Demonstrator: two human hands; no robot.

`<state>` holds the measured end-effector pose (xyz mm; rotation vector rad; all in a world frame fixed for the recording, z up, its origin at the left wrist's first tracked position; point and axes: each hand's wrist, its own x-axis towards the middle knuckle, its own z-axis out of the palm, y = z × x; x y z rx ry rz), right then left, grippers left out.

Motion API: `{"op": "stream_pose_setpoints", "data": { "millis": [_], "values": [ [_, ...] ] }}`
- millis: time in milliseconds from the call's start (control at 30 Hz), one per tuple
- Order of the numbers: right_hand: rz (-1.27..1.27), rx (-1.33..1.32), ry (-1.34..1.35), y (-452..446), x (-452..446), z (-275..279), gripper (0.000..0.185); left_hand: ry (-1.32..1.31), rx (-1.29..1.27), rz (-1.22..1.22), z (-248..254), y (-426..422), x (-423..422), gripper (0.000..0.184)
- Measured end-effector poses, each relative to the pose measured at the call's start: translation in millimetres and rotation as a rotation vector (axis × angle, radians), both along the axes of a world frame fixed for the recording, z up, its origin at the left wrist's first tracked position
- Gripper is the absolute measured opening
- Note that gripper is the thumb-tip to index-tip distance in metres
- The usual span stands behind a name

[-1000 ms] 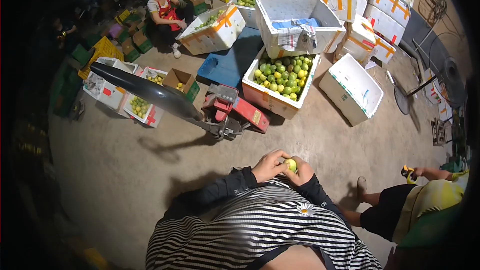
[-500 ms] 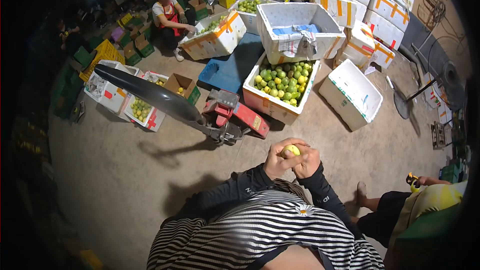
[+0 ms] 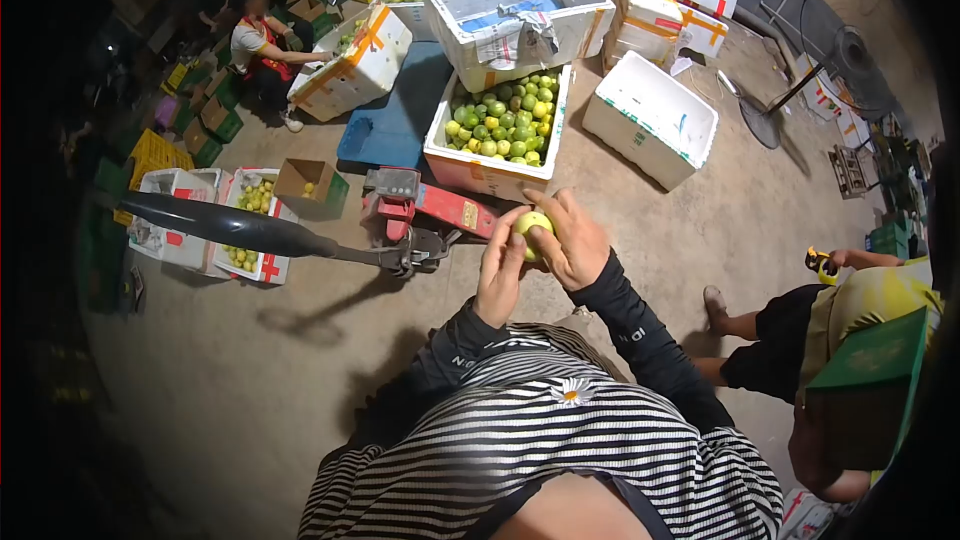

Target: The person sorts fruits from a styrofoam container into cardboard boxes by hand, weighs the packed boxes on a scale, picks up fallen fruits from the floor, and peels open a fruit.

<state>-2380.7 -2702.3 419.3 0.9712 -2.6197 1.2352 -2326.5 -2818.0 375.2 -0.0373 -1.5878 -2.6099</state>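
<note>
A round yellow-green fruit (image 3: 534,230) is held in front of my chest between both hands. My left hand (image 3: 500,268) has its fingers closed along the fruit's left side. From the other side, my right hand (image 3: 577,245) grips it, with the thumb lying across its front. Just beyond my hands, a white foam box (image 3: 492,174) is full of similar green and yellow fruit (image 3: 507,120). Another foam box (image 3: 518,30), with blue and white wrapping inside, rests on top of its back part.
A pallet jack (image 3: 400,225) stands left of the full box, its black handle (image 3: 215,224) reaching leftward. Right lies an open foam box (image 3: 652,120). One person (image 3: 262,48) crouches far left by a fruit box; another (image 3: 800,335) at right holds a green carton (image 3: 870,370).
My hands and the fruit have moved left and farther from my body, and my right hand has opened out somewhat around it. The view has turned, and the person at right shows a green carton.
</note>
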Motion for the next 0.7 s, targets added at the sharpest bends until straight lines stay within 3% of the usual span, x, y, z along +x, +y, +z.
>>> {"op": "stream_pose_setpoints", "data": {
  "millis": [100,233,333,567,700],
  "values": [
    [0.138,-0.016,-0.032,0,-4,-8,0.035,0.003,-0.119,0.276,-1,-2,-6,0.032],
    [0.234,-0.116,-0.192,-5,6,-11,0.03,0.025,-0.267,0.328,-1,-13,-10,0.029],
    [0.176,-0.093,-0.261,-9,11,-26,0.031,0.148,-0.579,0.384,-12,-19,-17,0.028],
    [0.008,-0.047,-0.032,-23,16,-46,0.024,0.105,-0.768,0.466,-16,-19,-11,0.026],
    [-0.034,-0.128,-0.013,-31,15,-63,0.022,0.092,-0.748,0.488,-17,-19,-10,0.023]
  ]
}}
